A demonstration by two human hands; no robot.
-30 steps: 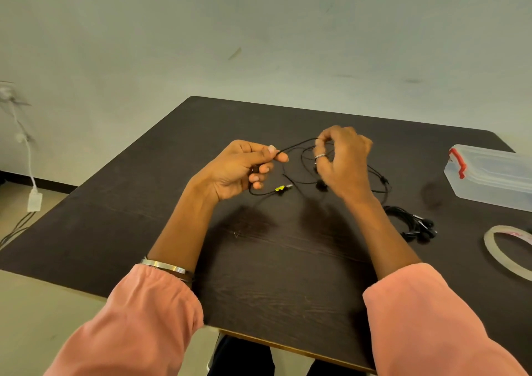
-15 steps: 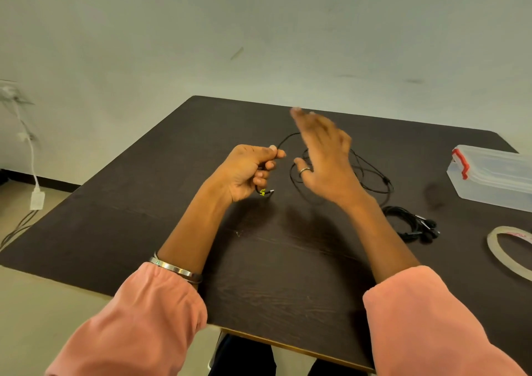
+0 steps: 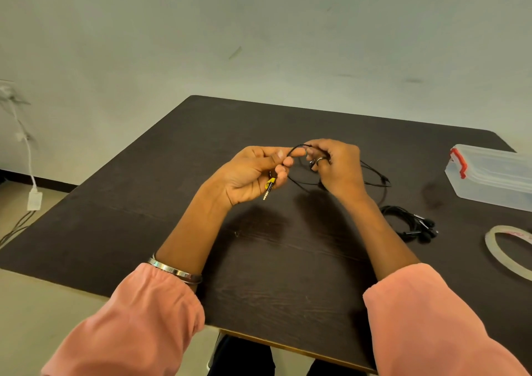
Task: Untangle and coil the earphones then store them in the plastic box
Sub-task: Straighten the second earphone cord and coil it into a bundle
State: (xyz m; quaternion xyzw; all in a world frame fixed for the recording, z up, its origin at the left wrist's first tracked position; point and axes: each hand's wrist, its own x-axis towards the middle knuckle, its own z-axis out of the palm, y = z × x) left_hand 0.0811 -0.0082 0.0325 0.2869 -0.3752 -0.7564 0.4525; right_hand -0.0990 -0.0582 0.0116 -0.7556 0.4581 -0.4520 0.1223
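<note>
Black earphones (image 3: 374,174) hang in loose loops between my hands above the dark table (image 3: 172,203). My left hand (image 3: 253,174) pinches the cable near its plug end; the yellow-and-black jack (image 3: 269,187) sticks out below the fingers. My right hand (image 3: 336,165) pinches the same cable a little further along, with an earbud by its ring finger. The rest of the cable trails on the table behind the right wrist. The clear plastic box (image 3: 489,174) with a red latch stands shut at the right edge.
A second bundle of black earphones (image 3: 414,223) lies on the table right of my right forearm. A roll of clear tape (image 3: 509,249) lies near the right edge. A white charger and cables hang by the wall at the left.
My right hand, lifted open half a second ago, has come back down and pinches the cable beside the left hand. The left hand has turned, so the jack now points down.
</note>
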